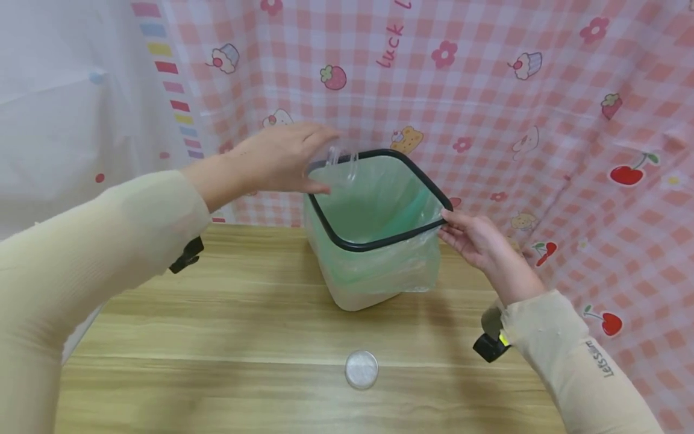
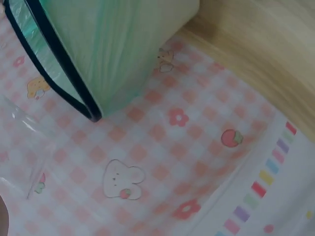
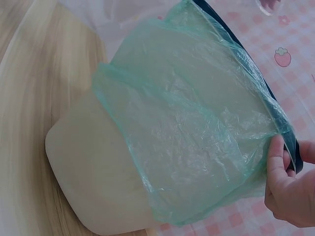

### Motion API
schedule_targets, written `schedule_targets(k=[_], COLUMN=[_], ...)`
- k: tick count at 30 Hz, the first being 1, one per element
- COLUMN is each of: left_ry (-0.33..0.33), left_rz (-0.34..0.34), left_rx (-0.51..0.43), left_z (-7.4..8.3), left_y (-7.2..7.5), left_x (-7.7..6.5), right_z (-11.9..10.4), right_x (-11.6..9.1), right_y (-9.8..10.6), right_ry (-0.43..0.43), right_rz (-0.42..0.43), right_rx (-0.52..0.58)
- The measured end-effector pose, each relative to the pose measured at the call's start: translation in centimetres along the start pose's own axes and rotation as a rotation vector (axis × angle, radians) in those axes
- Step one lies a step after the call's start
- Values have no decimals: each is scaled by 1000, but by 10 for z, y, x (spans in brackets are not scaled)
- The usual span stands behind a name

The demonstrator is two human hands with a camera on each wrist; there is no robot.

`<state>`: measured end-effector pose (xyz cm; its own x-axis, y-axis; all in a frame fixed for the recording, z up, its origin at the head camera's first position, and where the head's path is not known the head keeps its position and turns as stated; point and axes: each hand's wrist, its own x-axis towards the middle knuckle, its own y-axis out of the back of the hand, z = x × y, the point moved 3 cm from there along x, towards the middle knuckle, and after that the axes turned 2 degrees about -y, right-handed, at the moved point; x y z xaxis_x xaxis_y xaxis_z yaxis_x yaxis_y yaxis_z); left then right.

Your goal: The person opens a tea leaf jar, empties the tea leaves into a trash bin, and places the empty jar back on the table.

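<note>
A pale trash bin [image 1: 355,299] stands on the table, lined with a thin green trash bag [image 1: 379,271] folded down over its outside. A black rim ring [image 1: 374,246] runs round the mouth. My right hand [image 1: 474,238] pinches the ring and bag at the near right corner; in the right wrist view its thumb and fingers [image 3: 276,160] lie on either side of the rim. Over the bin's left side, my left hand [image 1: 287,158] holds a clear plastic cup-like container [image 1: 343,166]. Part of this clear container [image 2: 22,152] shows at the left wrist view's edge.
A small round clear disc [image 1: 361,369] lies on the wooden table [image 1: 244,337] in front of the bin. Behind and to the right hangs a pink checked curtain [image 1: 368,114], close to the bin and my right arm. White sheeting [image 1: 65,108] hangs at the left.
</note>
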<state>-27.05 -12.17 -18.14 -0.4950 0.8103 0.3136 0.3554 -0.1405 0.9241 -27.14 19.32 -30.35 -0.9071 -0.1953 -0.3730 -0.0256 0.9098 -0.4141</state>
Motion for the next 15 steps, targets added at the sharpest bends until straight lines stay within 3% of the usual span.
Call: schedule_targets(k=[3,6,15], left_ry=[-8,11,80], left_rz=[179,303,528], left_rx=[-34,-62,-112], left_z=[-3,-4,0], left_y=[-2,-6,-22], left_x=[-12,-24,-57], right_z=[2,3,11], right_x=[1,2,2], right_y=[0,0,-1], right_ry=[8,22,83], right_rz=[-4,-12,-3], right_rx=[41,73,159])
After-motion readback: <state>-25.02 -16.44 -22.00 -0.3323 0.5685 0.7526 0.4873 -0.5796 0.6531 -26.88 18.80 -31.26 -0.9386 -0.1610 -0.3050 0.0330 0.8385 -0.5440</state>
